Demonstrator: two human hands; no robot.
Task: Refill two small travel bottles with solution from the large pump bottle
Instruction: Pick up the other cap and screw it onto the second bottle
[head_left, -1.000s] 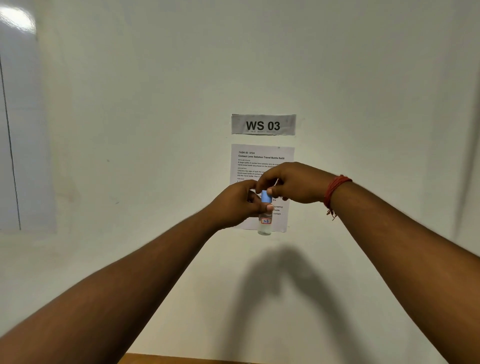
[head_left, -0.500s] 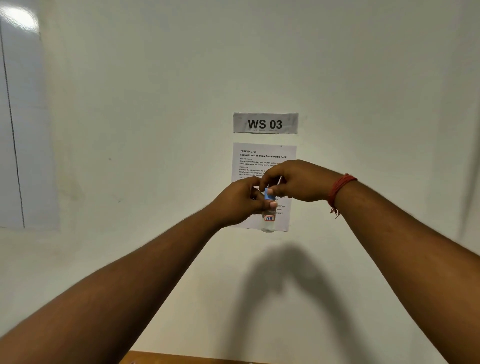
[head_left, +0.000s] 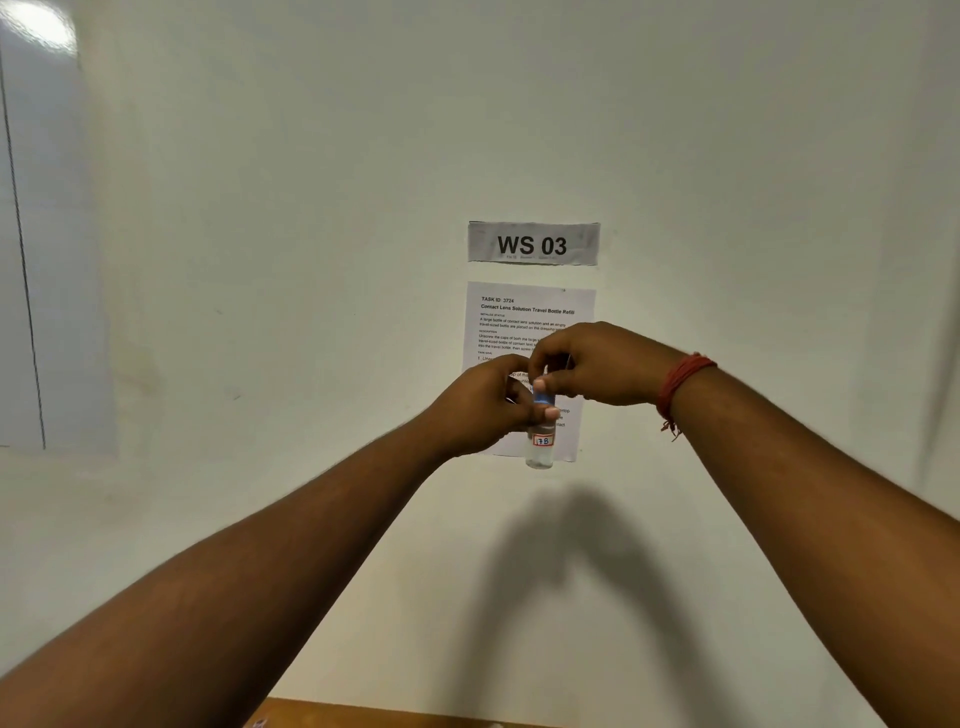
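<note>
Clear plastic, with a blue cap (head_left: 543, 399): one small bottle (head_left: 539, 448) is held up in the air in front of the wall, over the lower part of the sheet (head_left: 530, 317) taped under the "WS 03" sign (head_left: 533, 244). The left hand (head_left: 480, 410) grips the bottle at its neck, fingers curled round it, so the labelled body hangs free below. The right hand (head_left: 597, 364), with a red thread (head_left: 680, 382) at the wrist, pinches the cap from above with thumb and fingertips.

The step looks like cap work on this bottle. Whether the cap is going on or coming off cannot be told, and how full the bottle is stays hard to read. The pump bottle and the second small bottle are out of view; only a strip of the table (head_left: 395, 714) shows at the near edge.

Next, the right hand needs to turn the cap while the left keeps the bottle upright and steady, so nothing spills.
</note>
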